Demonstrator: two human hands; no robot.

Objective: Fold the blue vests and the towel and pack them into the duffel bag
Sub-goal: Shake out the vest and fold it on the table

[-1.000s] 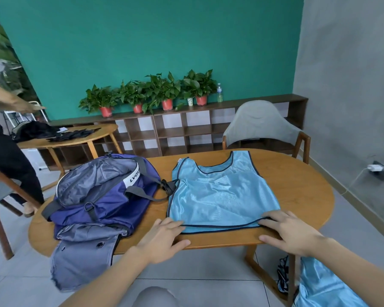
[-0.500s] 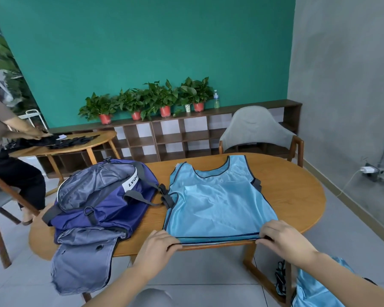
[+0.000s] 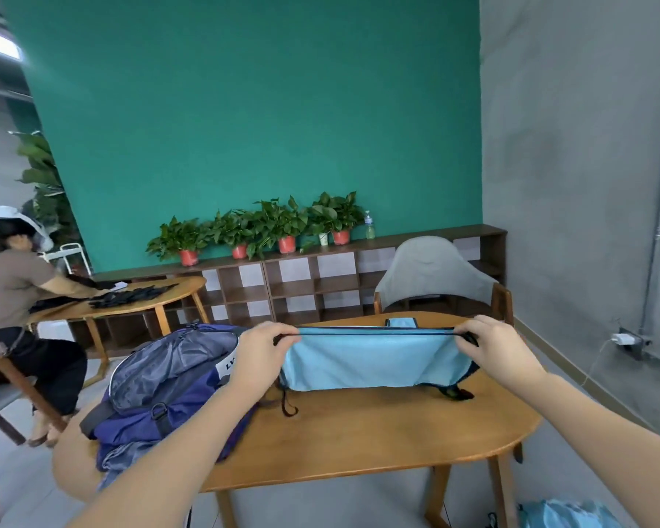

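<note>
Vest, light blue, mid-fold over the tabletop: bottom hem lifted and carried toward the neck end. Left hand and right hand each pinching a hem corner. Hem flat at the near edge half a second earlier, hands lower. Nothing visibly packed yet in the open duffel bag just left. Second blue vest down by the floor; towel not seen.

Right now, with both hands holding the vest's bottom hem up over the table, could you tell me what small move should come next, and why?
Probably carry the hem forward and lay it on the far shoulder straps. The left hand and right hand each pinch a corner of the blue vest, lifted and half doubled over, so the fold is unfinished and the duffel bag waits alongside.
</note>
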